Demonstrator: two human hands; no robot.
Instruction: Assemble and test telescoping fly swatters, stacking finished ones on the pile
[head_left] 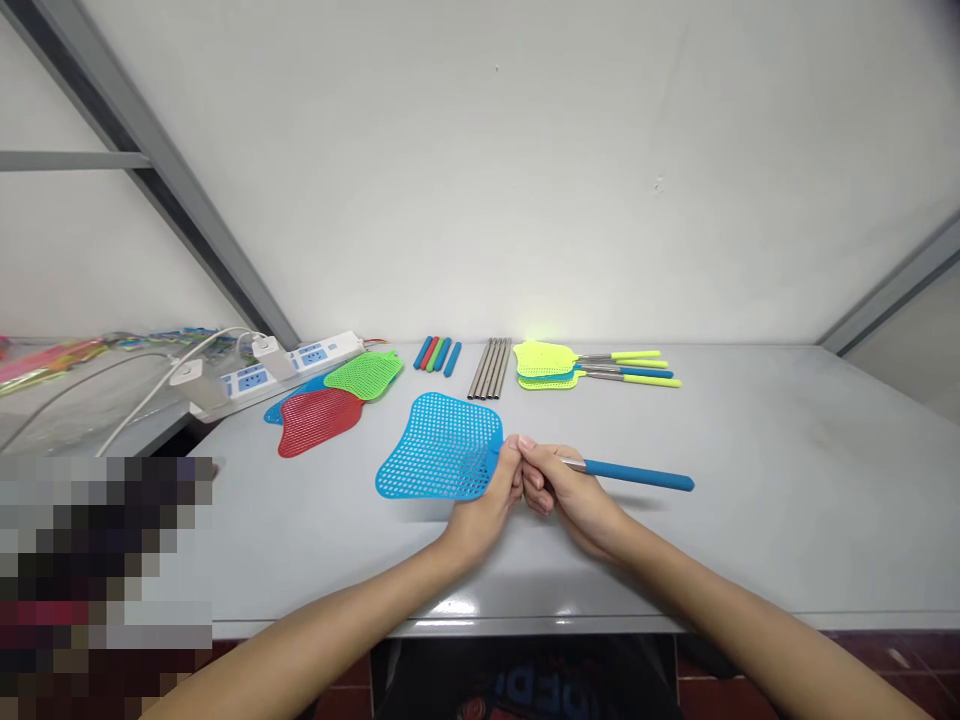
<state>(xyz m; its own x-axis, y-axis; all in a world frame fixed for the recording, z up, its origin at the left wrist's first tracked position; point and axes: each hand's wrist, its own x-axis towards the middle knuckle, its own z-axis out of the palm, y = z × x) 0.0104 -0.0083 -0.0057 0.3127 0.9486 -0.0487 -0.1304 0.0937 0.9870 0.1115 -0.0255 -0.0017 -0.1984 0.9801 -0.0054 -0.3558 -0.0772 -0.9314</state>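
A: Where do our grips stand?

B: Both are closed, and they touch each other near the front of the desk [787, 480]. Our left grip [484, 510] is clamped on the neck of the blue swatter head [439, 447]. Our right grip [574, 500] is closed on the steel end of the blue-sleeved rod [637, 475].

A: Are the rod and the head joined?

B: We cannot tell, because our grips hide that spot. The head lies flat at nine o'clock from them, and the rod points to three o'clock.

A: What could go wrong from here?

B: If we push or twist at a slant, the thin plastic neck could bend or split. The smooth steel could also slip through our right grip if we hold it too lightly.

A: And farther out?

B: The bare steel rods [489, 368] lie at twelve o'clock, with the blue handle sleeves [437, 352] just to their left. A wide swing could knock them, and round pieces could roll. The yellow swatters [544, 365] sit at one o'clock. The red swatter head [319, 420] and green swatter head [365, 375] lie at ten o'clock, near the power strip [292, 365] and its white cables [187, 375], which could snag a stray rod.
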